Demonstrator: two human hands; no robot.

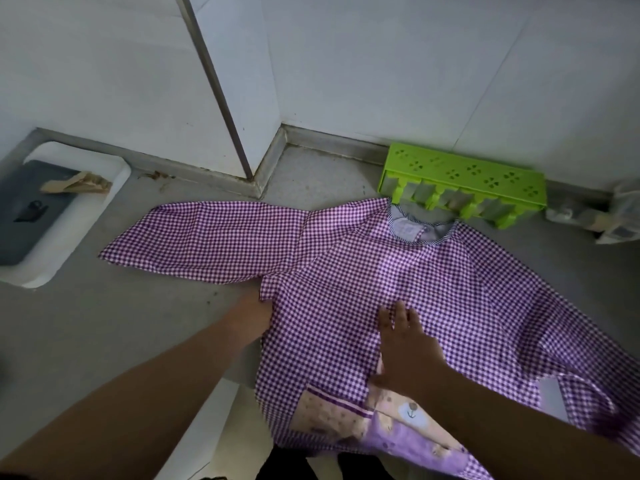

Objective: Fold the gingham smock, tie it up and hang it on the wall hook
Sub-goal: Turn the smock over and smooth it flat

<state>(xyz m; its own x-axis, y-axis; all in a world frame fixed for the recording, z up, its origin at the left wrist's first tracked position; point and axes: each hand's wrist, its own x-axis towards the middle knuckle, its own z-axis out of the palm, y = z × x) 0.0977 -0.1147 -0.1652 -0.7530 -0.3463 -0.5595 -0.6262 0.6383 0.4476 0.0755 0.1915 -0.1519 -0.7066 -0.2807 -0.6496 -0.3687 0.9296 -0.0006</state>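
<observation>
Right hand point(403, 344) fingers flat on smock point(433, 271); left hand point(251, 318) fingers hidden under its edge

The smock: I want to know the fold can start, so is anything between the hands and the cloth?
Nothing visible. The right hand lies flat on the gingham smock, and the left hand is at its side edge, fingers hidden by the cloth.
</observation>
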